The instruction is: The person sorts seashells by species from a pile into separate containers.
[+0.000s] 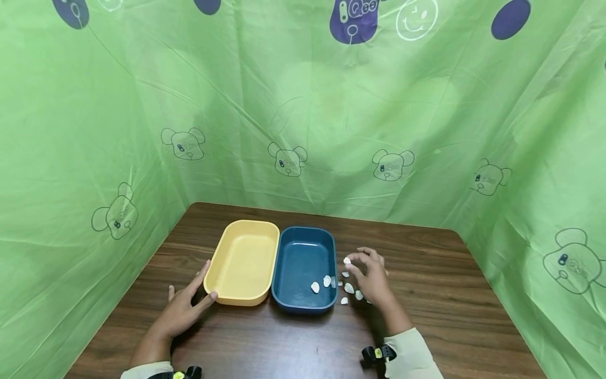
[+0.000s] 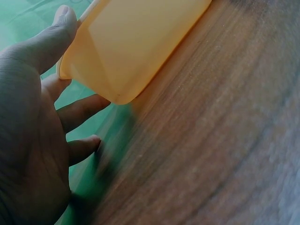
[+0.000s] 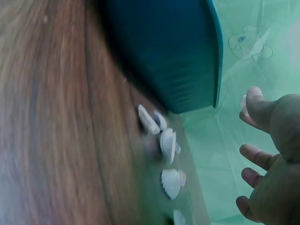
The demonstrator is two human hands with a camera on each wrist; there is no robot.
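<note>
The trays (image 1: 242,260) look smooth plastic, shells (image 3: 171,183) ridged — table (image 1: 435,289) glossy wood.

The rectangular plastic tray (image 1: 243,258) is a plain butter yellow; its twin, a glossy rectangular plastic tray (image 1: 303,258), is dark blue. Small chalk-white seashells (image 1: 349,288) stand out against the dark-brown wooden table (image 1: 426,284), streaked with blackish grain. The bright green cloth curtain (image 1: 307,95) carries dark-outlined animal heads — plus solid purple shapes and white-lined smiley faces. The sleeves (image 1: 413,351) are pale cream.
</note>
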